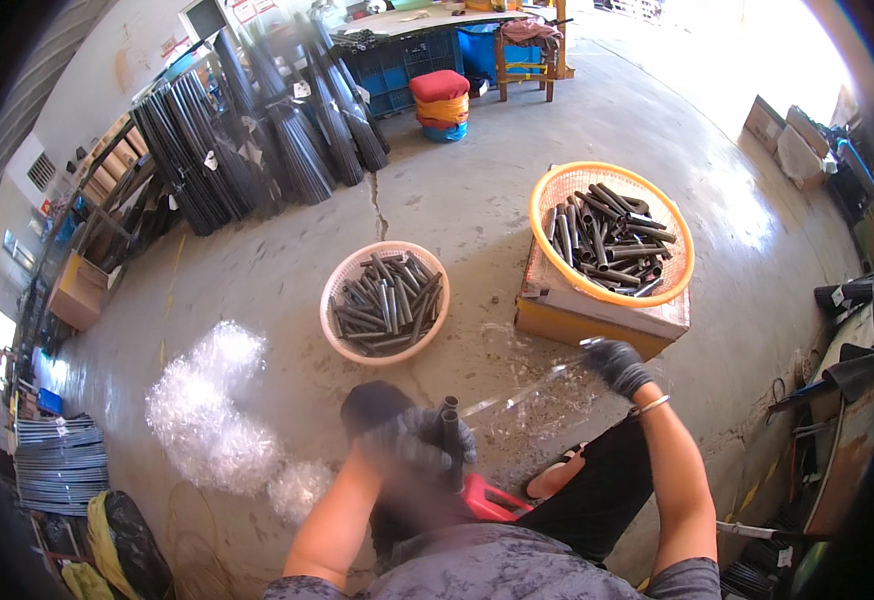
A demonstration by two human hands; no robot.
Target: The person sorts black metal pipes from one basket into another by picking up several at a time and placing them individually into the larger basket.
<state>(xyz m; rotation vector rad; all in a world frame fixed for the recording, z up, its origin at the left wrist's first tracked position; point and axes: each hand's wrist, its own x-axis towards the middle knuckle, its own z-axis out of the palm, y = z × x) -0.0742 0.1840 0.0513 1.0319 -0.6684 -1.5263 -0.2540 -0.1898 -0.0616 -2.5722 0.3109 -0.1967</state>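
My left hand (407,438), in a dark glove, grips a short black tube (451,428) upright above my lap. Out to the right, my gloved right hand (617,366) is closed on the end of a clear plastic strip (522,396). The strip stretches taut from near the tube to that hand. Ahead of my left hand, a pink basket (329,325) on the floor holds many short dark tubes (387,300). Beyond my right hand, an orange-rimmed basket (687,255) holds more dark tubes (612,240).
A cardboard box (582,320) supports the orange-rimmed basket. Crumpled clear plastic (212,410) lies on the floor at left. Bundled long black rods (257,140) stand at the back left, near stacked stools (441,105). Something red (487,498) shows between my legs.
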